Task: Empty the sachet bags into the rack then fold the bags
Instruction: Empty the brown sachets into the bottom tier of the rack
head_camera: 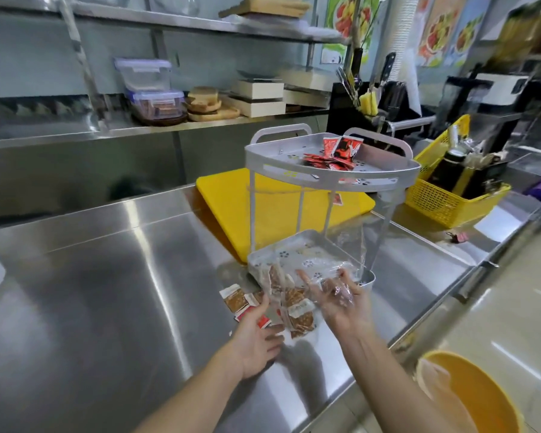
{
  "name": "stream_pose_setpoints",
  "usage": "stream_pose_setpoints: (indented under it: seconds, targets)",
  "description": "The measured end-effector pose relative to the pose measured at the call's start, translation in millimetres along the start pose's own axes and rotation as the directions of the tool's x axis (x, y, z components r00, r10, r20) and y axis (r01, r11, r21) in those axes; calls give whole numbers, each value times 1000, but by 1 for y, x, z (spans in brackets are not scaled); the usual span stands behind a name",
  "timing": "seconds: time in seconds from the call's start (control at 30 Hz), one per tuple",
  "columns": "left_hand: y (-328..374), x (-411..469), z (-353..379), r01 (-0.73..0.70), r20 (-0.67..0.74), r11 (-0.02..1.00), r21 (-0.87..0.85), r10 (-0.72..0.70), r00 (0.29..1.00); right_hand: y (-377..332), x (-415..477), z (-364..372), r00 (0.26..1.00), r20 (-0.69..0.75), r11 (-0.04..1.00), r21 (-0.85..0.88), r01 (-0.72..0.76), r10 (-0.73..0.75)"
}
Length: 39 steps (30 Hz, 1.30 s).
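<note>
A grey two-tier rack (325,179) stands on the steel counter (107,276). Red sachets (331,157) lie in its upper tray. Its lower tray (294,245) shows a bare flowered bottom. A clear plastic bag (350,254) hangs crumpled over the lower tray's front, and my right hand (338,301) holds it with plastic wrapped over the fingers. Brown sachets (297,317) lie in a heap on the counter just before the rack, some still under plastic. My left hand (256,339) is open, palm up, its fingers against the heap.
A yellow cutting board (225,198) lies behind the rack. A yellow basket (444,201) of bottles stands at the right. An orange bowl (472,392) sits below the counter's front edge. Shelves with boxes and wooden boards run along the back.
</note>
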<state>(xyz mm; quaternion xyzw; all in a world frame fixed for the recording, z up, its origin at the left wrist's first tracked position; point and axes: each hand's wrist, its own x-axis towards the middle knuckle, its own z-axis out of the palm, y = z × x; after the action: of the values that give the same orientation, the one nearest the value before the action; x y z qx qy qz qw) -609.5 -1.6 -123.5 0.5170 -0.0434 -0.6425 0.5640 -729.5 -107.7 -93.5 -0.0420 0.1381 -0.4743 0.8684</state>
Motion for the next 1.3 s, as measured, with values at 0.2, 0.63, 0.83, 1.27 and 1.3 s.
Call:
stream_pose_setpoints:
  seconds: [0.2,0.63,0.83,1.27,1.3]
  targets:
    - [-9,20,10,-59,71,987,-148,70,995,-8,3,-4,987,-147,983,180,-42,69]
    - [53,28,21,-305,-213,952,40,306,928,-62,34,-16,861,-505,658,-668,-348,-58]
    - [65,30,31,-349,-125,917,192,376,918,-84,37,-9,885,110,-57,-994,95,-452]
    - [106,34,46,-115,182,-159,981,515,837,-95,87,33,878,460,-763,-518,386,131]
    - [114,32,47,-70,182,-228,971,517,837,-98,89,39,866,486,-758,-522,391,113]
